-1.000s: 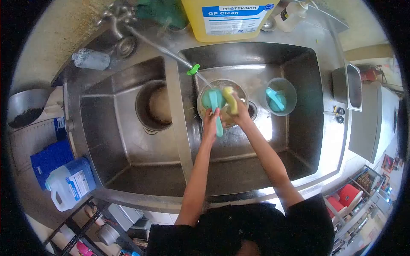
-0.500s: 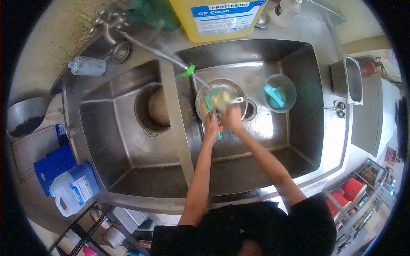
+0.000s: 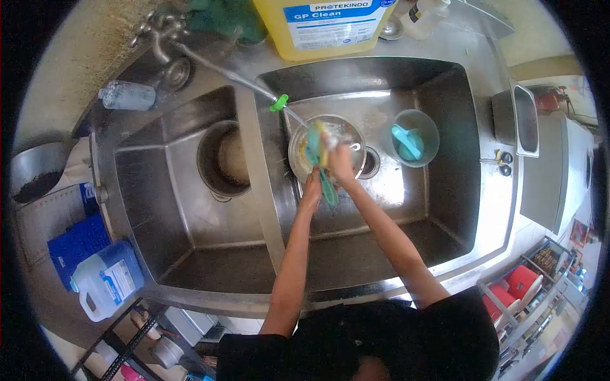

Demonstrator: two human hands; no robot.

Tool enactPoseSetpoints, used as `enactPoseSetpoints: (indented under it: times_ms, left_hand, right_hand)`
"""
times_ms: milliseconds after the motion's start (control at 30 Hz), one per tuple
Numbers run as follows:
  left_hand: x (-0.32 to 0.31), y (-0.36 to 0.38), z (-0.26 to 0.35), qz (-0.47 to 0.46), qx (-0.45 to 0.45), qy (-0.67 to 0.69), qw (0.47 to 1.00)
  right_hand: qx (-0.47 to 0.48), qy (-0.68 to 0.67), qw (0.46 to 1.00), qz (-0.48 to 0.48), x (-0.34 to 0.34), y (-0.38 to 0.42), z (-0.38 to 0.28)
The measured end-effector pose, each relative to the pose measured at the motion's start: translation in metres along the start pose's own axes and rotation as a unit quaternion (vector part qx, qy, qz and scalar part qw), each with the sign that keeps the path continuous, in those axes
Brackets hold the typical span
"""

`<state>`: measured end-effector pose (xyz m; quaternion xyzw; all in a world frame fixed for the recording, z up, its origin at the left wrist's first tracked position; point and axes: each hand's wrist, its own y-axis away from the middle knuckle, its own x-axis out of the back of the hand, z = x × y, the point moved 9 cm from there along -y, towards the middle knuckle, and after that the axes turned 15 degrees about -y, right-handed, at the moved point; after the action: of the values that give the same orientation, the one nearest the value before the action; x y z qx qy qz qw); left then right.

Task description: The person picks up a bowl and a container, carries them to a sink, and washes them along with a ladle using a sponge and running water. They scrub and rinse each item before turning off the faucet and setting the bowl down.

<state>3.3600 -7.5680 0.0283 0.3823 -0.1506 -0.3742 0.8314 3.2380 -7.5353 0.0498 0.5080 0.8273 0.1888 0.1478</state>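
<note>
Over a round metal bowl [image 3: 301,166] in the right basin, my left hand [image 3: 312,185] is closed on a green utensil [image 3: 328,192], whose handle points down toward me. My right hand [image 3: 342,166] is closed on a yellowish sponge [image 3: 326,143], blurred by motion, pressed to the utensil's upper part. Water runs from the faucet [image 3: 279,103] with a green fitting onto the utensil. Another handle end shows inside the bowl. To the right stands a clear tub [image 3: 429,136] with a turquoise utensil [image 3: 406,142] inside.
A metal pot [image 3: 210,162] sits in the left basin. Behind the sink stand a yellow jerrycan [image 3: 330,28] and a bottle [image 3: 424,19]. A blue-liquid jug [image 3: 114,279] is at the lower left. The divider [image 3: 257,171] separates the basins. A metal container [image 3: 516,120] is at right.
The green utensil has tilted, so its handle shows more below my left hand. My right hand has shifted slightly up and left with the sponge.
</note>
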Motion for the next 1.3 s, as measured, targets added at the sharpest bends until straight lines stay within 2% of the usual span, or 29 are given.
enactPoseSetpoints:
  times_ms: [33,67,167,200,300,333,433,467,500,600,700,767,800,900,933,1033,1133,1233,1300]
  left_hand:
    - [0.002,0.000,0.003,0.014,-0.011,0.008,1.000]
    - [-0.001,0.000,-0.002,-0.031,0.027,0.040,0.998]
    - [0.021,-0.016,-0.008,-0.038,-0.004,0.185,0.982]
    - [0.016,-0.010,-0.004,-0.037,0.037,0.198,0.979]
    - [-0.007,-0.007,-0.016,-0.113,0.109,0.252,0.955]
    - [-0.014,-0.007,-0.014,-0.152,0.105,0.272,0.945]
    - [-0.027,-0.009,-0.011,-0.265,0.090,0.341,0.897]
    - [-0.029,-0.012,-0.013,-0.300,0.086,0.375,0.873]
    - [-0.032,-0.015,-0.015,-0.333,0.083,0.408,0.846]
    - [-0.052,-0.013,-0.029,-0.396,0.190,0.530,0.725]
    - [-0.060,0.002,-0.016,-0.370,0.190,0.578,0.702]
    - [-0.059,0.001,-0.018,-0.402,0.178,0.558,0.704]
    - [-0.057,0.003,-0.016,-0.416,0.173,0.547,0.705]
    - [-0.055,0.000,-0.014,-0.369,0.146,0.583,0.708]
    - [-0.057,0.001,-0.015,-0.363,0.148,0.589,0.707]
    - [-0.056,-0.001,-0.016,-0.356,0.122,0.574,0.727]
    - [-0.050,-0.004,-0.024,-0.310,0.157,0.580,0.737]
    - [-0.045,-0.006,-0.018,-0.343,0.098,0.569,0.741]
    - [-0.051,-0.007,-0.026,-0.329,0.111,0.569,0.746]
  right_hand:
    - [0.086,0.165,0.982,-0.025,-0.012,0.005,-0.020]
    - [0.233,0.189,0.952,-0.065,-0.022,0.018,-0.042]
    - [0.347,0.278,0.885,-0.137,-0.025,0.023,-0.025]
    - [0.337,0.264,0.879,-0.210,-0.022,0.026,-0.024]
    - [0.414,0.316,0.808,-0.276,-0.023,0.015,-0.024]
    - [0.331,0.328,0.849,-0.251,-0.024,0.001,-0.030]
    - [0.173,0.417,0.864,-0.221,-0.021,-0.024,-0.024]
    - [0.225,0.396,0.872,-0.181,-0.020,-0.021,-0.031]
    - [0.223,0.419,0.859,-0.189,-0.025,-0.018,-0.036]
    - [0.230,0.467,0.827,-0.211,-0.046,-0.009,-0.051]
    - [0.276,0.462,0.820,-0.198,-0.063,-0.013,-0.039]
    - [0.313,0.444,0.824,-0.162,-0.063,-0.027,-0.038]
    - [0.261,0.490,0.814,-0.173,-0.065,-0.040,-0.033]
    - [0.251,0.531,0.788,-0.183,-0.072,-0.024,-0.033]
    - [0.187,0.533,0.799,-0.205,-0.073,-0.026,-0.028]
    - [0.115,0.505,0.809,-0.280,-0.088,-0.039,0.001]
    - [0.143,0.453,0.868,-0.142,-0.067,-0.039,-0.025]
    - [0.200,0.554,0.792,-0.161,-0.072,-0.032,-0.022]
    - [0.201,0.537,0.792,-0.211,-0.080,-0.036,-0.005]
